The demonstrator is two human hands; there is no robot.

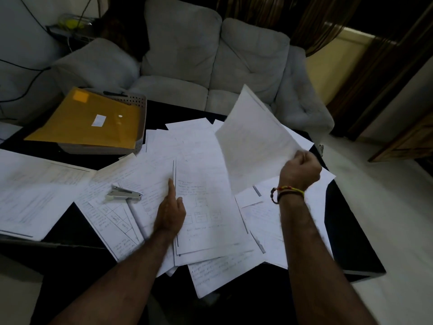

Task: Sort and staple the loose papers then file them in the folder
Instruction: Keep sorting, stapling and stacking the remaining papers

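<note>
The right hand point(301, 171) grips the corner of a raised sheet point(254, 139) at centre right, while the left hand point(170, 212) lies with fingers straight on the scattered papers point(203, 184) mid-frame. A stapler point(124, 193) lies on papers left of it, and the yellow folder point(89, 120) rests on a tray point(138, 102) at upper left.

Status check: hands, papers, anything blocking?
Right hand grips lifted sheet. Left hand flat on papers. Stapler idle on pile. Nothing blocking.

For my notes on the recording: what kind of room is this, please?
Probably a living room at home: a grey sofa stands behind a low dark table, with curtains at the back.
</note>
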